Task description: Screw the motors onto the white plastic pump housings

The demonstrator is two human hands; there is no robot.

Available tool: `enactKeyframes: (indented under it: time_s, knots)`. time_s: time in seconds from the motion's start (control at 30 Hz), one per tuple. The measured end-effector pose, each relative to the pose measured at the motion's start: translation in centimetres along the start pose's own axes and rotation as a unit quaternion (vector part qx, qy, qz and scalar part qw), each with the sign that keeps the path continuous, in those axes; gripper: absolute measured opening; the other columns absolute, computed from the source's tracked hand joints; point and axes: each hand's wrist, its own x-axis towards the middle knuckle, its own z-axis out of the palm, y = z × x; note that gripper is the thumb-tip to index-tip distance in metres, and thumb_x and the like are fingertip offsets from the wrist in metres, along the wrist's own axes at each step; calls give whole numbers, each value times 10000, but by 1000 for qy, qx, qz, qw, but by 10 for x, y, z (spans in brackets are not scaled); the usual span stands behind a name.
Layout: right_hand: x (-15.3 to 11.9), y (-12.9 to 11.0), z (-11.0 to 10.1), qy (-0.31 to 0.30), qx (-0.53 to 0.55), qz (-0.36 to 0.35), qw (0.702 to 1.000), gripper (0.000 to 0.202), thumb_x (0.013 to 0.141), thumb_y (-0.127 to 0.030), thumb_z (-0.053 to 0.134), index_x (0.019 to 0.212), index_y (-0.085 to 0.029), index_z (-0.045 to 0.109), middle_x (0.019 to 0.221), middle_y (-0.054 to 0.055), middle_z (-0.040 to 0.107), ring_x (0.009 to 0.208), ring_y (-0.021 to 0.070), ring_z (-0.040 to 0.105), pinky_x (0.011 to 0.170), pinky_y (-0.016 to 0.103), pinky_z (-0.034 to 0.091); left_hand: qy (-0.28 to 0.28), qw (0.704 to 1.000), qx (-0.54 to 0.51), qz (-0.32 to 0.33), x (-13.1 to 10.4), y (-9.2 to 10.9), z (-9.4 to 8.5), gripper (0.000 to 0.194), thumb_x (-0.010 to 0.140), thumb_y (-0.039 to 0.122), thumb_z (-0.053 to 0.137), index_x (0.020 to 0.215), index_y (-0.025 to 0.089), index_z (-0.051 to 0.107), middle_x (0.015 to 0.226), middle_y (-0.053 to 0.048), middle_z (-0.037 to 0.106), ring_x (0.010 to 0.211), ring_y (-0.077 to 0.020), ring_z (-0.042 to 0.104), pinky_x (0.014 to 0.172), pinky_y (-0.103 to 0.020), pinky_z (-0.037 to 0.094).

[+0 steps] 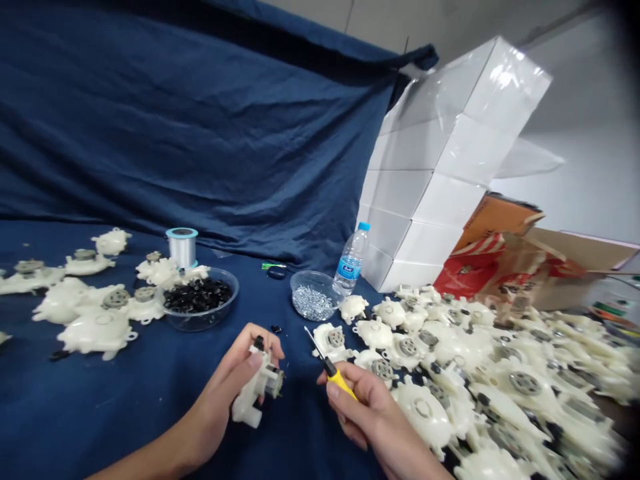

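My left hand (pixel 225 383) grips a cream-white plastic gearbox housing (pixel 247 399), tilted, with a small black part near its top and a grey metal piece on its right side. My right hand (pixel 367 407) holds a screwdriver (pixel 340 381) by its yellow and black handle, its metal shaft pointing up and to the left. The screwdriver tip is apart from the held housing. A small black piece (pixel 276 329) lies on the blue cloth just beyond my left hand. Nearest to my right hand is another white housing (pixel 330 340) with a round grey motor.
Many similar white housings (pixel 425 407) crowd the right side; several more (pixel 100 330) lie at left. A bowl of black parts (pixel 200 320), a bowl of screws (pixel 314 312), a wire spool (pixel 183 248) and a water bottle (pixel 351 260) stand behind. White boxes (pixel 423 173) are stacked back right.
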Motion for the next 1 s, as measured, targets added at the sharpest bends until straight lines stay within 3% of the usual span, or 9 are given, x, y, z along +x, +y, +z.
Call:
enactKeyframes:
  time_s: [0.1, 0.2, 0.3, 0.43, 0.57, 0.63, 0.73, 0.87, 1.0]
  knots:
    - [3, 7, 3, -9, -4, 0, 1000, 483, 834, -629, 695, 972, -177, 593, 565, -121, 321, 416, 30, 193, 406, 197, 143, -41, 999, -1, 5, -2, -4, 1, 485, 834, 550, 669, 1149, 256, 446, 944, -10, 542, 725, -143, 518, 614, -253, 434]
    - [4, 13, 3, -11, -15, -8, 1000, 545, 793, -642, 729, 1041, -174, 600, 561, -119, 360, 398, 32, 225, 391, 204, 142, -82, 997, 5, -11, -6, -8, 3, 650, 735, 309, 814, 1203, 312, 362, 1056, 6, 499, 738, -110, 506, 608, -222, 411]
    - [4, 15, 1, -14, -28, -13, 999, 546, 800, -625, 735, 1082, -174, 613, 587, -107, 396, 403, 30, 246, 392, 209, 136, -95, 995, -9, -29, -6, -11, 3, 588, 716, 158, 813, 1126, 292, 413, 1047, 28, 462, 782, -100, 492, 644, -211, 407]
    - [3, 15, 1, -11, -37, -11, 999, 490, 825, -603, 724, 1060, -182, 636, 617, -97, 402, 414, 30, 237, 398, 214, 144, -55, 995, -79, -41, 0, -12, 2, 355, 807, 264, 784, 953, 242, 461, 934, 38, 532, 788, -114, 549, 732, -252, 465]
    - [3, 15, 2, -8, -42, -12, 999, 454, 832, -584, 725, 1036, -184, 653, 615, -88, 406, 439, 44, 266, 412, 213, 164, -8, 983, -161, -93, 3, -5, 2, 203, 886, 299, 691, 954, 225, 515, 951, -4, 587, 960, -215, 652, 889, -423, 548]
    - [3, 14, 2, -7, -45, -13, 999, 434, 845, -573, 715, 1035, -186, 659, 592, -92, 391, 440, 50, 262, 418, 214, 168, -2, 975, -188, -118, 3, 0, 2, 158, 927, 316, 619, 1019, 205, 556, 1000, -62, 638, 1024, -285, 663, 850, -499, 580]
    - [2, 11, 2, 4, -47, -16, 999, 413, 848, -556, 717, 1031, -191, 656, 561, -100, 369, 452, 59, 260, 434, 217, 177, -5, 958, -238, -158, 2, 7, 0, 282, 977, 326, 517, 1222, 187, 539, 1228, -160, 658, 1145, -368, 640, 798, -565, 598]
    - [1, 8, 3, 14, -50, -15, 999, 380, 849, -527, 724, 1006, -188, 655, 594, -87, 408, 484, 65, 282, 451, 220, 191, -13, 940, -286, -184, 3, 10, -4, 247, 963, 258, 540, 1167, 131, 598, 1318, -212, 644, 1180, -376, 635, 684, -427, 610]
    - [2, 11, 2, 20, -51, -18, 998, 380, 850, -524, 722, 1022, -191, 657, 581, -93, 387, 472, 66, 276, 448, 225, 189, -25, 945, -275, -177, 3, 7, -7, 271, 940, 256, 585, 1154, 114, 672, 1310, -189, 647, 1017, -292, 680, 639, -357, 591]
